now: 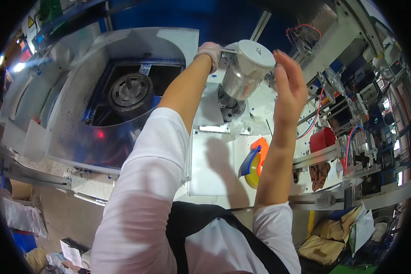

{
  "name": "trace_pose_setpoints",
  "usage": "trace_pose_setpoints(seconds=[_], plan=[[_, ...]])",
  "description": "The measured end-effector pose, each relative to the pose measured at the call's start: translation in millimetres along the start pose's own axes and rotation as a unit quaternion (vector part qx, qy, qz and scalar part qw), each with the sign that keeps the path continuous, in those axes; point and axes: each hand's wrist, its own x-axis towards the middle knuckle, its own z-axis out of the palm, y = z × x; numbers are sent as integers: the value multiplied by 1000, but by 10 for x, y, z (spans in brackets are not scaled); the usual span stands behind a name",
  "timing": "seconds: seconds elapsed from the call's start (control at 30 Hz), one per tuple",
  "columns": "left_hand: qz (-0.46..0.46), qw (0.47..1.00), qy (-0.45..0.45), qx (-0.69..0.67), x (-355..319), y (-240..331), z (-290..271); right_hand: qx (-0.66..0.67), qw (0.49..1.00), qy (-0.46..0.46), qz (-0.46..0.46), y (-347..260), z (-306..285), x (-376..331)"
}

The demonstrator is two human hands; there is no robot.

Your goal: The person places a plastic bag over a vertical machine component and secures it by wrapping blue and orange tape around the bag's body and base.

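A clear cylindrical container with a round white lid (255, 52) stands over a dark metal fixture (232, 106) on the white worktop. My left hand (209, 55), in a pale glove, reaches out to the container's left side. Its fingers close around the end of a pale bar (228, 51) that runs to the container; part of the grip is hidden. To the right of the lid, my right hand (289, 84) is bare and raised, fingers stretched upward and nothing in them. Its fingertips are close to the lid's edge; whether they touch it I cannot tell.
On the left, a clear curved guard (118, 141) surrounds a dark round machine part (131, 91). An orange, blue and yellow tape dispenser (253, 164) lies beside my right forearm. A red cup (322, 139), hoses and metal rails line the right side.
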Motion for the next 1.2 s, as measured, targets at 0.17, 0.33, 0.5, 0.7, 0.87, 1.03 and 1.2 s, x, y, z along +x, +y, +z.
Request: trace_pose_setpoints(seconds=[0.17,0.33,0.5,0.7,0.87,1.03,1.2], plan=[[84,992,43,-85,167,106,71,-253,940,-221,64,528,184,1022],[-35,910,40,-410,399,-70,209,-364,826,-405,145,595,492,1360],[-133,877,76,-455,363,-10,-32,-388,793,-456,118,708,550,1410],[-137,850,210,-463,-88,-13,-119,-387,786,-477,71,631,587,1387],[-110,836,270,-465,-685,133,-278,-373,807,-450,85,658,520,1329],[-65,835,263,-479,-673,120,-185,-179,921,-334,93,786,368,1178],[-52,841,265,-469,-673,171,-225,-141,950,-269,74,818,268,1039]])
